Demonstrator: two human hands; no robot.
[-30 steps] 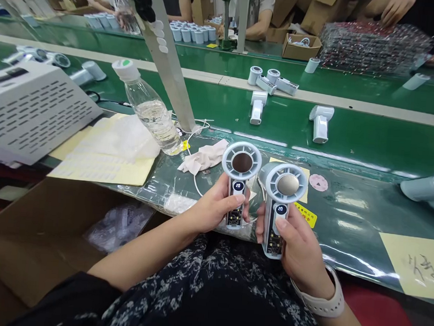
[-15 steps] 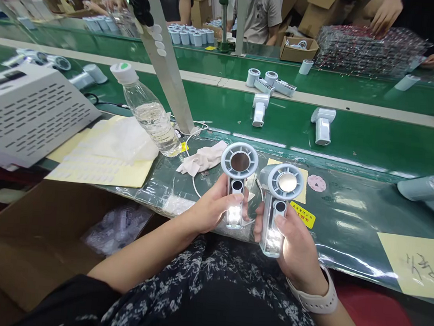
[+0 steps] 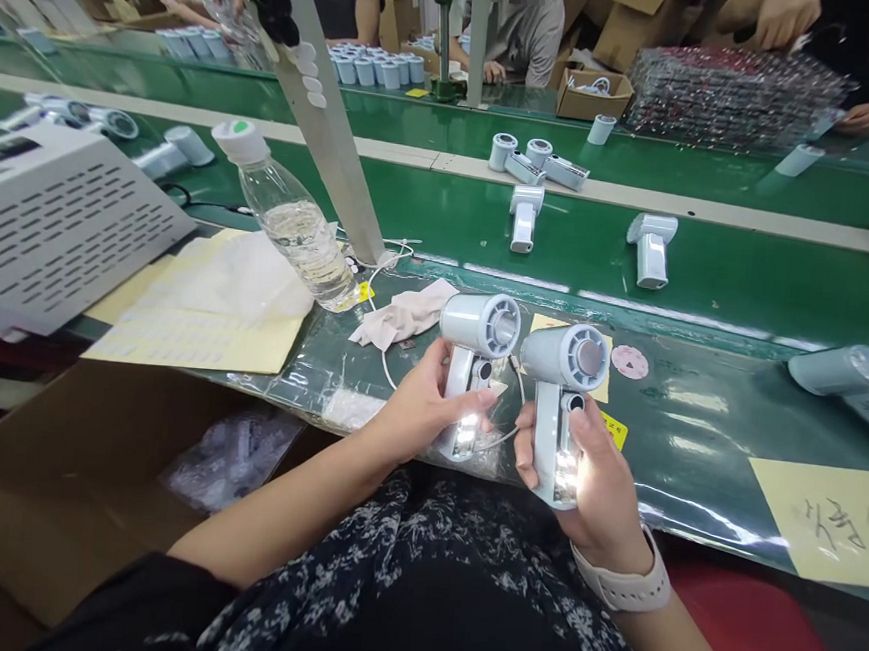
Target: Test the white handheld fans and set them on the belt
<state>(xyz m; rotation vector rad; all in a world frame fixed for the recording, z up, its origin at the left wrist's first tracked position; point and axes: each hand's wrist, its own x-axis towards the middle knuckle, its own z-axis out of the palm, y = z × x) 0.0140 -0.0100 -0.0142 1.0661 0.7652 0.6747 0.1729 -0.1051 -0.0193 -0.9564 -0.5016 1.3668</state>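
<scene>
My left hand (image 3: 427, 415) is shut around the handle of a pale blue-white handheld fan (image 3: 477, 334), and my right hand (image 3: 581, 467) grips a matching fan (image 3: 563, 361). Both fan heads are turned sideways, with their round grilles facing right. Light glares from each handle, hiding any display. A thin white cable (image 3: 393, 372) lies on the clear plastic sheet (image 3: 310, 376) behind my left hand. Two more fans (image 3: 524, 217) stand on the green conveyor belt (image 3: 443, 216) beyond my hands.
A water bottle (image 3: 299, 225), a grey vented metal case (image 3: 58, 226), yellow label sheets (image 3: 194, 327) and a crumpled cloth (image 3: 405, 313) lie to the left. An open cardboard box (image 3: 93, 459) sits below. Co-workers' hands (image 3: 786, 12) work across the belts.
Both fans have rotated, their grilles turning from facing up toward facing right. The handles now glow brightly, and the earlier "20" display no longer shows. My hands have stayed about in place.
</scene>
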